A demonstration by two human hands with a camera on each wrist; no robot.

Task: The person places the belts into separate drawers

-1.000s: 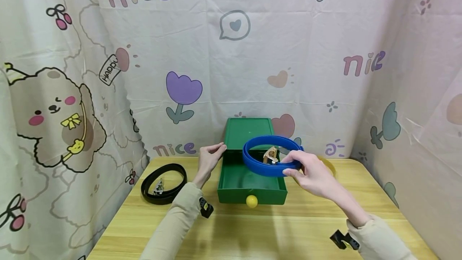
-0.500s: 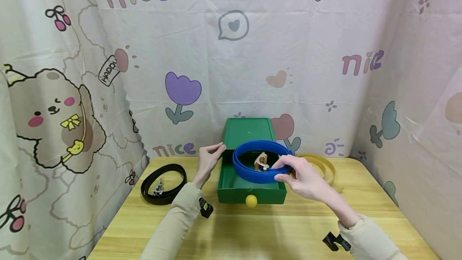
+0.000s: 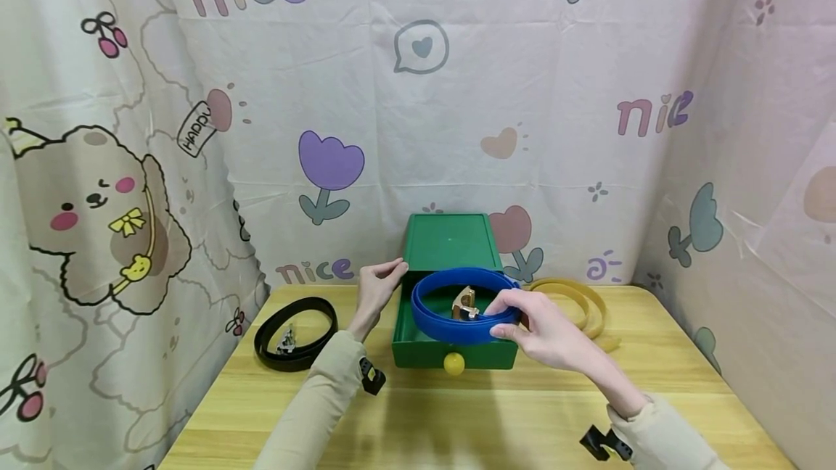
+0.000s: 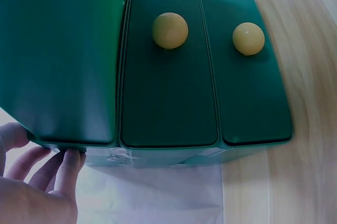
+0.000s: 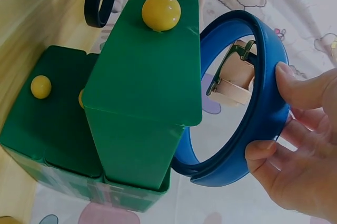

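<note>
My right hand [image 3: 545, 328] pinches a coiled blue belt [image 3: 444, 325] between thumb and fingers. Inside the coil sits its gold-coloured buckle [image 3: 465, 304]. The belt is held over the pulled-out top drawer [image 3: 418, 355] of a green drawer cabinet [image 3: 451, 238], hiding much of the drawer's inside. At the cabinet's upper left front edge, my left hand [image 3: 379, 292] grips the corner. In the left wrist view its fingers [image 4: 68, 171] touch the cabinet's side edge. Seen from the right wrist, the belt [image 5: 271, 77] overlaps the side of the drawer [image 5: 147, 71].
A coiled black belt [image 3: 294, 361] with a silver buckle lies on the wooden table [image 3: 366, 426], left of the cabinet. To the right is a coiled yellow belt [image 3: 597, 299], partly behind my right hand. Two lower drawers with yellow knobs [image 4: 170, 30] are closed. A printed curtain hangs behind.
My right hand has brought the blue belt left and down, lower over the drawer, uncovering more of the yellow belt. The left hand stays at the cabinet's edge.
</note>
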